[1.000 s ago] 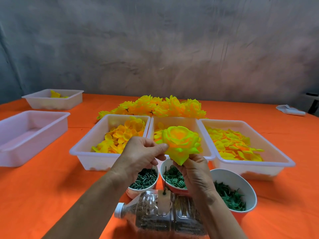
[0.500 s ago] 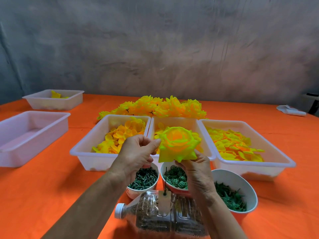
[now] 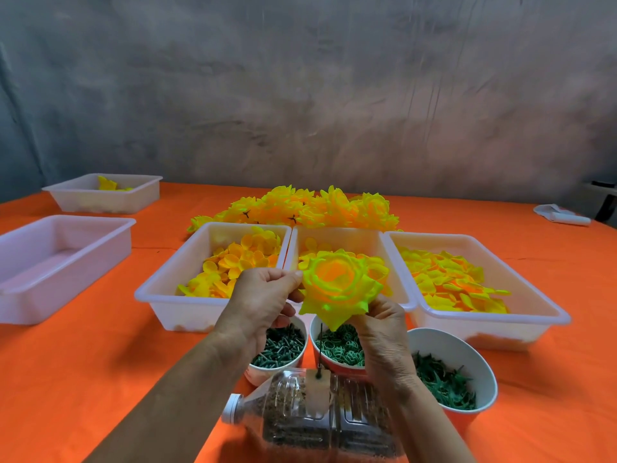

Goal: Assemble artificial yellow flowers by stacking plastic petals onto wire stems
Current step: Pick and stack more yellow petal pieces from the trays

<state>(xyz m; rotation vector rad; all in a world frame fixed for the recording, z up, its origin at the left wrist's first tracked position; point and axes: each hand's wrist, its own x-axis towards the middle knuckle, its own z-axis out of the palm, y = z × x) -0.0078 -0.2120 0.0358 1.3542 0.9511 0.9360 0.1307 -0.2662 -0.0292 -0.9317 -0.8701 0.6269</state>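
Orange cloth covered the table below a grey wall. Both hands held a yellow flower above the near bowls: the left hand pinched its left edge between thumb and curled fingers, and the right hand gripped it from below, fingers hidden behind the petals. Three white trays of yellow petals sat just beyond, with a pile of finished flowers further off. Near the body a plastic bottle lay on its side, a thin wire standing up from it. Three bowls of green parts sat between bottle and trays, partly blocked by the wrists. Two more trays stood far left.
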